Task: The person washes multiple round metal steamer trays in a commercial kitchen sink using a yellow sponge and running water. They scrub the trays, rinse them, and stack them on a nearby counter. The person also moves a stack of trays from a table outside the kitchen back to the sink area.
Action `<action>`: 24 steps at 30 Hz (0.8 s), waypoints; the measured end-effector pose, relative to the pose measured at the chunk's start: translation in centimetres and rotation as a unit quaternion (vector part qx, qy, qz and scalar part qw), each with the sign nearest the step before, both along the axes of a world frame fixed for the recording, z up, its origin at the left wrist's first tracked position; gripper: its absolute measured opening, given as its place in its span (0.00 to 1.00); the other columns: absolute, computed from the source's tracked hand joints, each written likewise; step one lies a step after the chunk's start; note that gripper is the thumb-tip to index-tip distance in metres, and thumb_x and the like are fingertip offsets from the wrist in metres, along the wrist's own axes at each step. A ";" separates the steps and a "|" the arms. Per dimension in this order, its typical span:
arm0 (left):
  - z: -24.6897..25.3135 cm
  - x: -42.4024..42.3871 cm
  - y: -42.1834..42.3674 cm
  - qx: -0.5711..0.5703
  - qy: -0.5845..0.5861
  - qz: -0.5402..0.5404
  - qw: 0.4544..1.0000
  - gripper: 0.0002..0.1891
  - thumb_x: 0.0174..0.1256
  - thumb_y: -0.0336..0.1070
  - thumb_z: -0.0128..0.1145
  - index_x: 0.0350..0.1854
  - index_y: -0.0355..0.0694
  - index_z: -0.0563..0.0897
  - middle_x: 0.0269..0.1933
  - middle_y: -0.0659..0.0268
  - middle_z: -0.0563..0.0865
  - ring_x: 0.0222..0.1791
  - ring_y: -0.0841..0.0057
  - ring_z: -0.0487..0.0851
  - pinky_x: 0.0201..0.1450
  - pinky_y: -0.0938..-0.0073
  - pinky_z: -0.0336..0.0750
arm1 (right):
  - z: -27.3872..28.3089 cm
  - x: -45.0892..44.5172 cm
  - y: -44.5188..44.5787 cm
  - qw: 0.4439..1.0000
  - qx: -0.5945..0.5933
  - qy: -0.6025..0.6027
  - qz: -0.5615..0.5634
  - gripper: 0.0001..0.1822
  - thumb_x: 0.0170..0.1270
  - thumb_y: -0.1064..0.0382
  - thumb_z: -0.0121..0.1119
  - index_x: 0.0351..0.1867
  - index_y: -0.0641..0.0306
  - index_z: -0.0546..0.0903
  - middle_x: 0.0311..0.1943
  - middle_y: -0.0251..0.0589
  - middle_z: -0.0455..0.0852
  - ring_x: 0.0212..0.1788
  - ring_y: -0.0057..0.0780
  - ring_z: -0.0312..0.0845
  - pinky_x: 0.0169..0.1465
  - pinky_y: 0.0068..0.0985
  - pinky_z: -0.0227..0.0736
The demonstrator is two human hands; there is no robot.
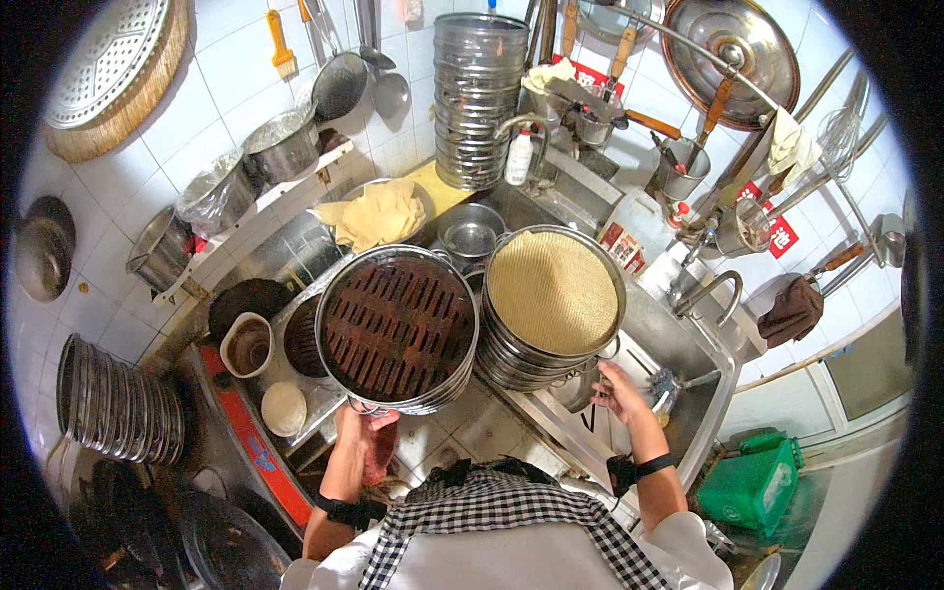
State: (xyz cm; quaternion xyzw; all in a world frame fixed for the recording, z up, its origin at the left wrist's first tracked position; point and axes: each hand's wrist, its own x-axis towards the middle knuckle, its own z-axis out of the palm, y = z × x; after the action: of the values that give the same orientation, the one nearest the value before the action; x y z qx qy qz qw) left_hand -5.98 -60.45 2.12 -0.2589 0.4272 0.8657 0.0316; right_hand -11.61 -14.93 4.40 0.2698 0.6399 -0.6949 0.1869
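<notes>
Before me stands a stack of round metal steamer trays [398, 332] with a dark, slotted top surface. My left hand [369, 428] is at its near handle, with a reddish cloth [380, 453] hanging beneath the palm; the fingers are partly hidden. To the right, another stack of round steamer trays [516, 369] has a beige mesh liner [553, 291] on top. My right hand [616, 391] is just below the right side of that stack, fingers apart and slightly curled, seemingly holding nothing. A metal bowl [472, 230] sits behind and between the two stacks.
A steel sink [726, 369] with a curved faucet [712, 291] lies right. A tall steamer stack [479, 103] stands at the back; another stack [122, 402] leans at far left. A beige container [247, 345] and pale round piece [284, 409] are left. A green bin [752, 483] stands right.
</notes>
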 end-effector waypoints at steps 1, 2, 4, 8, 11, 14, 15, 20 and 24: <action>-0.1 -0.3 -0.3 0.011 -0.018 0.000 1.000 0.15 0.48 0.34 0.52 0.35 0.27 0.74 0.29 0.48 0.80 0.26 0.59 0.81 0.30 0.57 0.80 | 0.7 -0.1 0.5 1.000 0.019 0.007 0.011 0.33 0.53 0.46 0.58 0.58 0.57 0.64 0.47 0.29 0.71 0.37 0.22 0.65 0.36 0.24 0.69; -0.1 -0.6 -0.6 0.013 -0.019 -0.007 1.000 0.14 0.46 0.32 0.52 0.33 0.27 0.74 0.29 0.48 0.80 0.26 0.58 0.81 0.31 0.56 0.80 | 1.3 -0.3 0.8 0.998 0.061 0.028 -0.003 0.32 0.53 0.46 0.58 0.56 0.58 0.66 0.45 0.31 0.72 0.37 0.21 0.66 0.36 0.23 0.68; 0.6 -1.0 -1.0 0.026 -0.016 -0.019 0.999 0.13 0.43 0.30 0.52 0.31 0.26 0.74 0.28 0.48 0.80 0.26 0.57 0.81 0.31 0.55 0.80 | 3.9 -0.5 0.8 0.989 0.104 0.104 -0.023 0.27 0.54 0.51 0.58 0.54 0.60 0.69 0.44 0.34 0.74 0.39 0.21 0.67 0.39 0.22 0.67; 3.6 -1.8 -2.4 -0.001 -0.011 -0.010 1.000 0.13 0.46 0.31 0.50 0.30 0.24 0.73 0.25 0.47 0.79 0.24 0.57 0.81 0.27 0.57 0.81 | 9.3 -0.8 0.1 0.922 0.248 0.283 -0.087 0.19 0.56 0.62 0.57 0.49 0.65 0.73 0.41 0.36 0.77 0.38 0.20 0.71 0.42 0.19 0.66; 5.0 -2.3 -5.4 -0.033 0.003 -0.031 0.999 0.14 0.48 0.33 0.48 0.33 0.24 0.73 0.25 0.47 0.78 0.25 0.56 0.81 0.25 0.59 0.81 | 14.3 -0.6 -2.4 0.853 0.277 0.431 -0.096 0.16 0.59 0.65 0.54 0.49 0.67 0.73 0.42 0.38 0.77 0.41 0.20 0.72 0.45 0.19 0.67; 10.5 -3.5 -6.5 -0.048 -0.033 -0.015 0.998 0.12 0.45 0.32 0.46 0.29 0.28 0.72 0.26 0.48 0.78 0.26 0.51 0.81 0.29 0.52 0.80 | 18.0 -0.9 -6.1 0.862 0.198 0.466 -0.031 0.17 0.60 0.66 0.53 0.50 0.67 0.71 0.46 0.40 0.76 0.44 0.23 0.73 0.49 0.20 0.66; 12.0 -4.5 -6.9 -0.047 -0.019 -0.043 0.998 0.11 0.43 0.33 0.47 0.27 0.29 0.71 0.26 0.48 0.78 0.25 0.50 0.81 0.30 0.50 0.80 | 18.8 -1.3 -7.0 0.858 0.191 0.478 0.005 0.17 0.60 0.66 0.52 0.51 0.67 0.71 0.47 0.41 0.75 0.45 0.24 0.73 0.50 0.20 0.66; 20.7 -9.6 -8.2 -0.111 0.077 -0.164 0.977 0.19 0.40 0.42 0.50 0.29 0.28 0.71 0.29 0.46 0.77 0.27 0.49 0.81 0.35 0.52 0.79 | 21.1 -5.5 -10.0 0.857 0.088 0.485 0.150 0.24 0.60 0.63 0.52 0.57 0.68 0.64 0.52 0.43 0.72 0.47 0.25 0.72 0.50 0.22 0.67; 27.5 -12.6 -3.7 -0.109 0.092 -0.230 0.963 0.15 0.45 0.45 0.47 0.23 0.36 0.68 0.28 0.46 0.77 0.30 0.45 0.80 0.36 0.48 0.78 | 23.9 -8.5 -10.3 0.893 0.009 0.403 0.201 0.29 0.63 0.52 0.47 0.60 0.68 0.59 0.56 0.47 0.66 0.48 0.30 0.72 0.51 0.24 0.69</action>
State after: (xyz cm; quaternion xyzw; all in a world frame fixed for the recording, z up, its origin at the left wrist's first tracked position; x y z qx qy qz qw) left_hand -18.61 -64.18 29.64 -0.0747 0.5680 0.8034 0.1624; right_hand -20.08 -25.26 28.27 -0.1657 0.7069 -0.6861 0.0462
